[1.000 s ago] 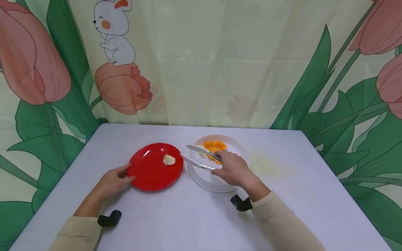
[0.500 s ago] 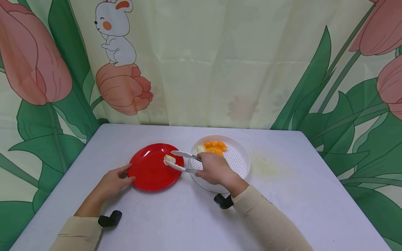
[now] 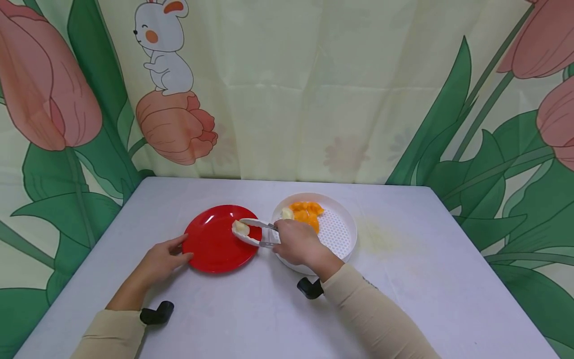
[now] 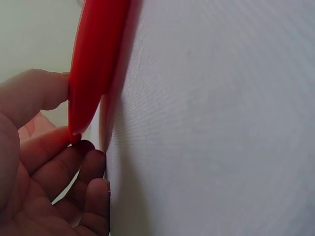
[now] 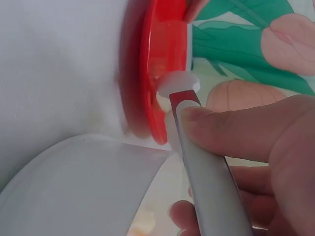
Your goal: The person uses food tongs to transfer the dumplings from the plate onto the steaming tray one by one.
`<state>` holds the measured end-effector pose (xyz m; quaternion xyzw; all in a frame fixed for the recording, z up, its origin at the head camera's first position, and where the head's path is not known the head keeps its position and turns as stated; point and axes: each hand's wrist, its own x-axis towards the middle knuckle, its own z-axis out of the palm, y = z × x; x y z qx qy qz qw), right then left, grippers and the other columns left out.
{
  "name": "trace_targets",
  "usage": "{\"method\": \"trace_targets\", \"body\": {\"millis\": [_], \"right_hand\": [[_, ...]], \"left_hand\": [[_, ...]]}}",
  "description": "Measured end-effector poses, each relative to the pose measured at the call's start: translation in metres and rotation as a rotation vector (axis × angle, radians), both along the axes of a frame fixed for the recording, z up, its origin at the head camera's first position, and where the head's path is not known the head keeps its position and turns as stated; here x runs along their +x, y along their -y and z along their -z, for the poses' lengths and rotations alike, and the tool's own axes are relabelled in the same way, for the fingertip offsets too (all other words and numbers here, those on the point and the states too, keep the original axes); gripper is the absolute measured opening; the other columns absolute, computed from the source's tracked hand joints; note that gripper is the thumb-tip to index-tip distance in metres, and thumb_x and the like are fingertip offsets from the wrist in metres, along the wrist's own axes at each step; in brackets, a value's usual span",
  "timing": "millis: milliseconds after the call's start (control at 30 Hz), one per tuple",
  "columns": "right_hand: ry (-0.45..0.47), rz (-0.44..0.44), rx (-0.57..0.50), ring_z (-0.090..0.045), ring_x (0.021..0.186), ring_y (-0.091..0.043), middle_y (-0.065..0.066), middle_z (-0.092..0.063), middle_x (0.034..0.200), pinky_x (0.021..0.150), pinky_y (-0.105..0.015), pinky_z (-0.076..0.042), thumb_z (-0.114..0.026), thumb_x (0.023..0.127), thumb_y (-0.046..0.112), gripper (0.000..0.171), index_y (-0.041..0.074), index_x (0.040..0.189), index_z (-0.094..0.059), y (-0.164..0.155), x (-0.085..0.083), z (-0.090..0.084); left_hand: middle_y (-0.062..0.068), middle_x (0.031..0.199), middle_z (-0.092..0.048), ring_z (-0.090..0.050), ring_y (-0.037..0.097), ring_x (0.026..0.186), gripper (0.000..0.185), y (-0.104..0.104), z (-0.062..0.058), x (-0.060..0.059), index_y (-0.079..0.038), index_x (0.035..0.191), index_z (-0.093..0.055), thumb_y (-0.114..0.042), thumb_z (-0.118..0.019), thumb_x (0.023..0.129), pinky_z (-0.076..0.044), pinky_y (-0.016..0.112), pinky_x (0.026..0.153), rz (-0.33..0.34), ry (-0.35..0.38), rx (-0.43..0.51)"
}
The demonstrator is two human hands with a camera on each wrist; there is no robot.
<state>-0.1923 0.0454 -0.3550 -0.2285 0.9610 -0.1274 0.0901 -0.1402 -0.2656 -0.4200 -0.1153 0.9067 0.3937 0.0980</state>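
My left hand (image 3: 160, 262) holds the left rim of a red plate (image 3: 215, 252), with the thumb and forefinger against its edge in the left wrist view. My right hand (image 3: 299, 243) grips a pair of tongs (image 3: 269, 244) with pale tips. Over the plate's right side, those tips stand on either side of a pale, whitish chunk of food (image 3: 241, 228). Whether both tips touch the chunk cannot be told. In the right wrist view the thumb presses along one tong arm (image 5: 211, 182), and the plate (image 5: 167, 44) lies beyond.
Just right of the plate is a round white bowl with a perforated inside (image 3: 343, 227), partly behind my right hand. Orange pieces (image 3: 307, 212) and a pale piece (image 3: 287, 213) lie in it. A patterned curtain (image 3: 287, 99) hangs behind the white table (image 3: 251, 319).
My right hand has moved left with the tongs, from above the white bowl to the plate. The tong tips have come around the pale chunk and drawn closer together. The left hand stays put.
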Motion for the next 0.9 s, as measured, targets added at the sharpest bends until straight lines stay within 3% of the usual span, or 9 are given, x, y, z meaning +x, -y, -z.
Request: {"method": "trace_targets", "body": {"millis": [467,700,900], "right_hand": [[0.001,-0.004,-0.103,-0.049,0.081,-0.014,0.000,-0.058,0.098,0.071,-0.031,-0.047,-0.070,0.077,0.031,0.047,0.011,0.116,-0.053,-0.016,0.007,-0.010],[-0.098,-0.012,-0.122,-0.049,0.078,-0.014,0.004,-0.058,0.092,0.069,-0.031,-0.043,-0.069,0.075,0.034,0.047,0.012,0.114,-0.055,-0.032,0.007,-0.014],[-0.179,0.010,-0.124,-0.052,0.079,-0.016,0.000,-0.061,0.099,0.070,-0.033,-0.041,-0.069,0.075,0.036,0.051,0.011,0.117,-0.055,-0.050,0.007,-0.018]], "left_hand": [[0.025,0.135,-0.033,-0.032,0.045,0.117,0.083,0.001,0.003,0.000,-0.012,0.142,-0.022,-0.039,-0.067,0.077,-0.050,0.042,0.075,0.017,-0.005,-0.001],[0.026,0.135,-0.033,-0.032,0.045,0.116,0.085,0.000,0.001,0.003,-0.011,0.142,-0.022,-0.039,-0.068,0.076,-0.050,0.042,0.074,0.018,-0.007,0.002],[0.025,0.135,-0.032,-0.032,0.045,0.117,0.085,0.000,0.001,0.002,-0.012,0.142,-0.022,-0.039,-0.068,0.076,-0.050,0.042,0.074,0.015,-0.002,0.014]]}}
